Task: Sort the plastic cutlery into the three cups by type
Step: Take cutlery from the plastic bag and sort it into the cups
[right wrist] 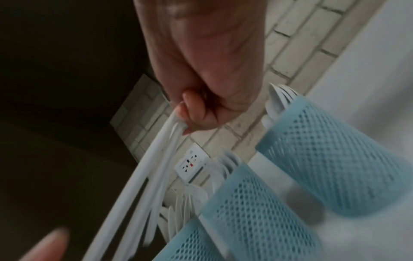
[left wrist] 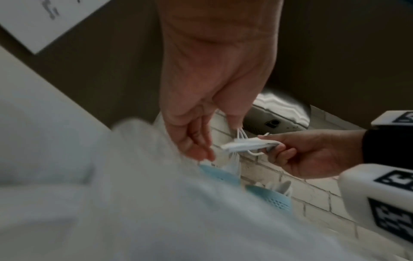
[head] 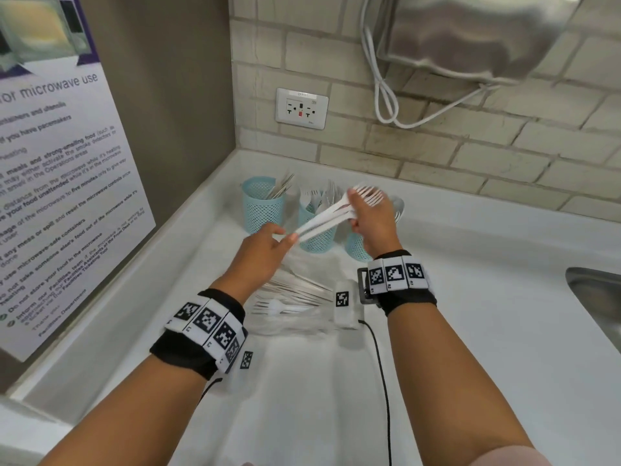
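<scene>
My right hand point(head: 361, 211) grips a bundle of white plastic forks point(head: 331, 215) near the tines, slanted above the middle cup point(head: 317, 235). The handle ends point down-left, where the straight fingertips of my left hand point(head: 282, 237) touch them. In the left wrist view the left hand point(left wrist: 201, 150) lies open at the end of the forks point(left wrist: 245, 145). The right wrist view shows the right hand point(right wrist: 196, 114) curled round the forks point(right wrist: 152, 169). Three blue mesh cups stand in a row: the left cup point(head: 263, 206) with knives, the middle one with forks, the right cup point(head: 358, 248) half hidden by my wrist.
A loose pile of white cutlery point(head: 292, 297) lies on the white counter point(head: 470, 297) in front of the cups. A steel sink point(head: 598, 294) opens at the right edge. On the tiled back wall are a socket point(head: 301, 108) and a hand dryer point(head: 470, 35); a poster point(head: 50, 163) covers the left wall.
</scene>
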Demonstrator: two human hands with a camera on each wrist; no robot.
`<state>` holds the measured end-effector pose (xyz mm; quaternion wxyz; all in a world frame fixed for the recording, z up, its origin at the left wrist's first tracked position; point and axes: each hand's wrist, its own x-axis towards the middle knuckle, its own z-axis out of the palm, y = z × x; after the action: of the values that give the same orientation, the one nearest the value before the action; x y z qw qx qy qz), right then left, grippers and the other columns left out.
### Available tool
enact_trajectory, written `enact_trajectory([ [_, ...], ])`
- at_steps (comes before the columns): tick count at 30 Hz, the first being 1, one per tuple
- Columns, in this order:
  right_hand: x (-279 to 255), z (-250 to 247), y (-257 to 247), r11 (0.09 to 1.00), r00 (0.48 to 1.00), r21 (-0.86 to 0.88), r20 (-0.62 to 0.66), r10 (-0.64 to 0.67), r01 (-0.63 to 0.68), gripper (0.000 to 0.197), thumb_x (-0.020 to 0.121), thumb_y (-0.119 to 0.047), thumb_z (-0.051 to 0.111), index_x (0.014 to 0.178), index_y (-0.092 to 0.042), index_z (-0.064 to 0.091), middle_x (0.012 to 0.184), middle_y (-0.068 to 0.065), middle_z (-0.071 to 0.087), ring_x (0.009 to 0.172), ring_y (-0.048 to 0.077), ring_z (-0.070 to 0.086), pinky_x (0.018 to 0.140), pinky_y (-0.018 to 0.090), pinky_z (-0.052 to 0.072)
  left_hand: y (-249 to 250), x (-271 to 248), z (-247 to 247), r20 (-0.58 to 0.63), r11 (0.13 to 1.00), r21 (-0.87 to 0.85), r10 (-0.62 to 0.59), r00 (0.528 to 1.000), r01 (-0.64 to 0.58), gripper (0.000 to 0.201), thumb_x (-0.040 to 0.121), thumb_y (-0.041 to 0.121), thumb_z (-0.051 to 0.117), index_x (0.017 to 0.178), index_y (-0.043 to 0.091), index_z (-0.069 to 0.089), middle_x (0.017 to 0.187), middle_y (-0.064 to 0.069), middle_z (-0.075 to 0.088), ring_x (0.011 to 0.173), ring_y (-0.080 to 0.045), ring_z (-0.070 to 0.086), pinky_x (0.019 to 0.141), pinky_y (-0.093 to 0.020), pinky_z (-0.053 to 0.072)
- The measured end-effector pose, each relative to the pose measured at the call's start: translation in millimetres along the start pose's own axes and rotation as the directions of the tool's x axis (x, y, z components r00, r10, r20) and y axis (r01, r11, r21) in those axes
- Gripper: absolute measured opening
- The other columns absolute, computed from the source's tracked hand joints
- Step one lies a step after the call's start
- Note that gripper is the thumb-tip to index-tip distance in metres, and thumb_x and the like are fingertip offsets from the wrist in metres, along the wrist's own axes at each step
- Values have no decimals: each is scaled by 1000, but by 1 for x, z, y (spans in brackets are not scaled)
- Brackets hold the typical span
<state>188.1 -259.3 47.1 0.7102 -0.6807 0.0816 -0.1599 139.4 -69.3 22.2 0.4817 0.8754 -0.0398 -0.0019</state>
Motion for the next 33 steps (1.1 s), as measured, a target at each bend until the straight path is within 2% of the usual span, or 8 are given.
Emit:
enact_trajectory([
  [3, 13, -2, -17, 977, 966, -69, -154, -210, 202, 12, 91, -21, 61, 81, -16, 55, 69, -1, 59, 51, 8, 53, 40, 17, 41, -10, 1, -17, 142, 942, 334, -22, 990, -27, 25, 83, 37, 68, 101, 30, 53, 106, -2, 45, 106, -22, 46, 86, -30, 40],
  [8, 27, 14, -23, 923, 897, -209, -245, -369, 322, 12, 92, -29, 57, 93, -18, 53, 73, -9, 60, 65, 14, 60, 52, 27, 54, -16, 0, -25, 296, 891, 453, -111, 949, -37, 12, 84, 14, 66, 90, 23, 67, 114, -1, 58, 92, -13, 50, 78, -21, 38],
  [16, 45, 34, 8, 654, 882, -615, 160, -442, 440, 25, 97, -27, 47, 106, -4, 54, 80, 14, 62, 70, 25, 55, 63, 32, 43, -19, 0, -30, 227, 926, 372, -162, 960, 69, 28, 87, 1, 55, 109, 13, 68, 120, -5, 63, 111, -20, 57, 86, -20, 41],
  [19, 49, 39, 19, 427, 890, -795, 298, -344, 431, 31, 98, -29, 43, 113, -5, 56, 96, 21, 63, 93, 32, 55, 72, 36, 44, -21, 1, -31, 227, 932, 354, -163, 960, 74, 28, 88, 1, 55, 111, 13, 68, 121, -4, 62, 111, -20, 57, 87, -20, 41],
  [26, 44, 42, 29, 58, 844, -861, 479, -244, 505, 36, 96, -22, 40, 131, -23, 51, 137, 4, 50, 125, 33, 35, 97, 42, 30, -24, 0, -35, 263, 924, 380, -152, 953, 43, 35, 86, 1, 58, 118, 15, 64, 129, -2, 56, 119, -19, 52, 95, -22, 38],
  [28, 39, 42, 23, 101, 847, -859, 464, -260, 502, 36, 95, -25, 44, 129, -22, 53, 138, 4, 48, 126, 33, 34, 97, 41, 29, -24, 0, -37, 264, 925, 376, -162, 951, 53, 41, 86, 1, 58, 125, 16, 59, 133, -1, 53, 123, -19, 49, 99, -24, 36],
  [31, 19, 44, 0, 376, 761, -711, 345, -550, 595, 25, 83, -9, 50, 100, -10, 69, 105, 9, 64, 100, 28, 53, 80, 32, 37, -24, -2, -39, 277, 929, 368, -157, 948, 47, 49, 86, 2, 59, 133, 18, 52, 139, 0, 48, 126, -19, 46, 98, -21, 35],
  [33, -1, 43, -21, 650, 837, -537, 437, -330, 537, 21, 81, 0, 50, 82, -7, 70, 80, 3, 65, 73, 15, 57, 68, 25, 41, -24, -4, -39, 287, 931, 364, -150, 946, 37, 53, 86, 1, 58, 135, 18, 49, 141, 1, 46, 127, -18, 46, 98, -20, 34],
])
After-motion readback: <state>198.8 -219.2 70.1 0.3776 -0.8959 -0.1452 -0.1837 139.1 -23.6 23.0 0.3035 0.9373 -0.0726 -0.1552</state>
